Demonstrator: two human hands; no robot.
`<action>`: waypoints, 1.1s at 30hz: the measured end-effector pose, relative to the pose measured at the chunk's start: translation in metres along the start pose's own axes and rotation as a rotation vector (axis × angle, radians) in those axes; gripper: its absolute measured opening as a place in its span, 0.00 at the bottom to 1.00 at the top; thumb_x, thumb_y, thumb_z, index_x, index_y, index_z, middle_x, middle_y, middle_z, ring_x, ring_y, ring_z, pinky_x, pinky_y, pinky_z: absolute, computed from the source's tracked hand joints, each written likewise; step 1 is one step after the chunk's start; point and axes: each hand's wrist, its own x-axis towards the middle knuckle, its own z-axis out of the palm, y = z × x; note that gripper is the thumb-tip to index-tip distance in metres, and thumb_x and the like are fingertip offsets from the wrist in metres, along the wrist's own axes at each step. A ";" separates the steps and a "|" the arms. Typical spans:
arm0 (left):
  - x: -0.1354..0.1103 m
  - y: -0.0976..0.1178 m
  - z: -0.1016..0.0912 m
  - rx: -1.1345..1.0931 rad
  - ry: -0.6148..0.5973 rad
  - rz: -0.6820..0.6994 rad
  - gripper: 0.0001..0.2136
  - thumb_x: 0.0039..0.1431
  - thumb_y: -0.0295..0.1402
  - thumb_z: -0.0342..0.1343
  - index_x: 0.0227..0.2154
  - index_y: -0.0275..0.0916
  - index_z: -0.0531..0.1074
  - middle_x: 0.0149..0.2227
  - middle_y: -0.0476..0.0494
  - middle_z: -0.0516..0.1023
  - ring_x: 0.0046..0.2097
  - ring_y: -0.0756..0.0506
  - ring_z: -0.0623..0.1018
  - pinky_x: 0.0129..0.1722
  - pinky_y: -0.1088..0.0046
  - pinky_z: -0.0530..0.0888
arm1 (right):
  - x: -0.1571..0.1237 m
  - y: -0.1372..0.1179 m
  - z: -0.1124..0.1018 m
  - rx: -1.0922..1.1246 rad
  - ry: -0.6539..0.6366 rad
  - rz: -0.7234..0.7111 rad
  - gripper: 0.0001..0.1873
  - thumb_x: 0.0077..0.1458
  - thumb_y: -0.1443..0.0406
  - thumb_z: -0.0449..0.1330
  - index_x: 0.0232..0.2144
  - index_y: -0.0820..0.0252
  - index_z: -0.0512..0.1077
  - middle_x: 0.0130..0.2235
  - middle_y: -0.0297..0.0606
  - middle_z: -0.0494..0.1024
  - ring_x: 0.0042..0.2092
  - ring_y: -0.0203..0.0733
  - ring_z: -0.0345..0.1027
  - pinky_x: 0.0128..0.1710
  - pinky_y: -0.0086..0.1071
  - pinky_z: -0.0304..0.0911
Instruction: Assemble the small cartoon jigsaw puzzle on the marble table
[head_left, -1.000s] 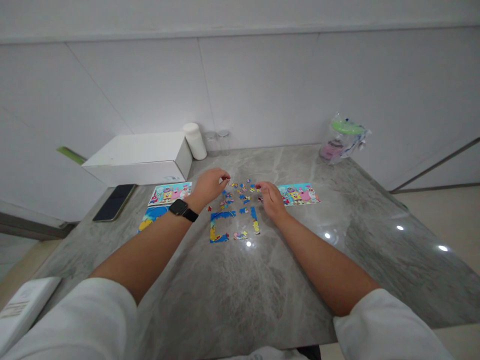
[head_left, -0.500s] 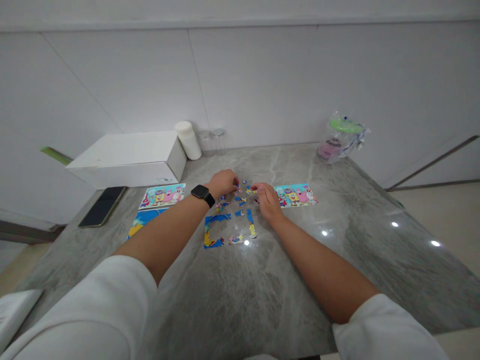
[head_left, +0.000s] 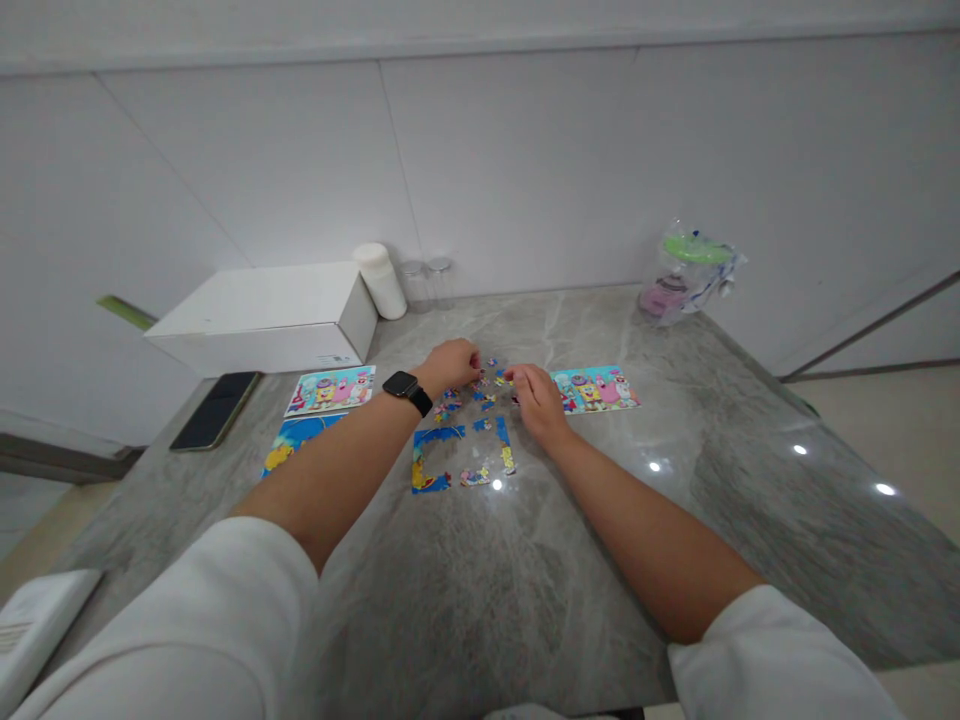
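Observation:
Loose jigsaw puzzle pieces lie scattered between my two hands. My left hand, with a black watch on its wrist, reaches over the far side of the pile; its fingers are bent together on a small puzzle piece. Across from it, my right hand has its fingers curled inward at the pile's right edge, and whatever they hold is hidden. Nearer to me lies a partly joined puzzle border, blue and yellow, with gaps along its sides and grey countertop inside. A short joined strip forms part of its near edge.
Colourful cartoon picture cards flank the pieces, with a blue-yellow sheet at left. Behind stand a white box, a white bottle and clear glasses. A phone lies left; a bagged green-lidded cup stands right.
The whole view has shifted slightly, so everything sits a little further right. Both hands stay at the pile with only small finger movement; the border looks the same.

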 end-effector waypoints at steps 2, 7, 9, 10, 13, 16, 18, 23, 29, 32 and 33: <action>-0.014 0.000 -0.006 -0.058 0.034 0.002 0.07 0.59 0.36 0.63 0.36 0.39 0.83 0.39 0.40 0.84 0.40 0.42 0.79 0.41 0.67 0.71 | 0.000 -0.001 0.000 -0.015 -0.007 -0.002 0.20 0.74 0.56 0.48 0.42 0.54 0.79 0.45 0.43 0.83 0.50 0.49 0.75 0.54 0.41 0.66; -0.072 -0.002 -0.018 -0.552 0.135 -0.087 0.10 0.58 0.41 0.64 0.34 0.40 0.82 0.31 0.46 0.82 0.33 0.46 0.76 0.34 0.70 0.70 | -0.001 -0.003 0.001 -0.027 -0.041 -0.034 0.14 0.69 0.60 0.53 0.40 0.53 0.79 0.43 0.42 0.83 0.49 0.49 0.75 0.54 0.42 0.66; -0.100 0.000 -0.017 -0.750 0.156 -0.169 0.12 0.58 0.43 0.65 0.35 0.39 0.81 0.29 0.47 0.80 0.31 0.47 0.75 0.31 0.72 0.68 | -0.002 -0.005 0.001 -0.030 -0.054 -0.057 0.13 0.69 0.60 0.54 0.39 0.53 0.79 0.42 0.42 0.83 0.49 0.49 0.75 0.55 0.43 0.67; -0.113 0.002 -0.016 -0.854 0.174 -0.204 0.13 0.57 0.45 0.65 0.35 0.39 0.81 0.29 0.47 0.79 0.30 0.48 0.73 0.29 0.73 0.67 | -0.003 -0.006 0.001 -0.035 -0.060 -0.066 0.13 0.68 0.60 0.54 0.39 0.53 0.79 0.42 0.42 0.83 0.49 0.50 0.75 0.55 0.44 0.67; -0.150 0.010 -0.009 -1.139 0.195 -0.278 0.16 0.53 0.47 0.69 0.32 0.38 0.79 0.29 0.50 0.75 0.27 0.51 0.69 0.26 0.75 0.66 | -0.007 -0.015 0.001 -0.032 -0.087 -0.119 0.13 0.69 0.59 0.55 0.40 0.52 0.79 0.43 0.41 0.84 0.50 0.51 0.75 0.57 0.47 0.66; -0.176 0.021 -0.003 -1.311 0.255 -0.335 0.18 0.50 0.48 0.71 0.32 0.39 0.78 0.30 0.50 0.73 0.28 0.52 0.68 0.25 0.76 0.65 | -0.014 -0.031 0.000 -0.008 -0.137 -0.214 0.14 0.70 0.59 0.54 0.41 0.52 0.79 0.43 0.42 0.84 0.49 0.51 0.75 0.57 0.48 0.67; -0.187 0.028 0.001 -1.401 0.279 -0.360 0.19 0.49 0.49 0.72 0.32 0.38 0.79 0.29 0.51 0.72 0.27 0.53 0.67 0.24 0.77 0.63 | -0.020 -0.045 0.000 0.006 -0.161 -0.260 0.15 0.71 0.58 0.53 0.41 0.52 0.79 0.42 0.42 0.84 0.48 0.51 0.76 0.55 0.47 0.67; -0.196 0.035 0.013 -1.491 0.342 -0.333 0.20 0.48 0.50 0.73 0.33 0.38 0.79 0.28 0.52 0.72 0.24 0.54 0.64 0.22 0.76 0.61 | -0.039 -0.079 0.005 0.057 -0.209 -0.251 0.12 0.69 0.56 0.56 0.42 0.52 0.78 0.43 0.42 0.84 0.48 0.50 0.76 0.54 0.45 0.68; -0.192 0.035 0.024 -1.470 0.358 -0.302 0.20 0.49 0.51 0.71 0.30 0.38 0.77 0.27 0.52 0.72 0.25 0.53 0.65 0.24 0.75 0.60 | -0.052 -0.097 0.018 0.142 -0.216 -0.088 0.09 0.65 0.56 0.61 0.38 0.53 0.76 0.38 0.38 0.81 0.41 0.46 0.74 0.46 0.40 0.69; -0.191 0.036 0.026 -1.463 0.357 -0.295 0.19 0.50 0.50 0.71 0.30 0.38 0.77 0.26 0.52 0.72 0.26 0.53 0.65 0.25 0.74 0.61 | -0.051 -0.097 0.019 0.159 -0.185 -0.016 0.09 0.64 0.57 0.60 0.34 0.54 0.74 0.35 0.36 0.80 0.39 0.44 0.73 0.43 0.38 0.67; -0.192 0.037 0.027 -1.462 0.356 -0.292 0.19 0.50 0.50 0.72 0.30 0.38 0.77 0.26 0.52 0.72 0.26 0.53 0.66 0.26 0.74 0.62 | -0.050 -0.096 0.019 0.162 -0.177 0.003 0.09 0.64 0.57 0.60 0.33 0.54 0.73 0.34 0.35 0.79 0.38 0.44 0.72 0.42 0.37 0.67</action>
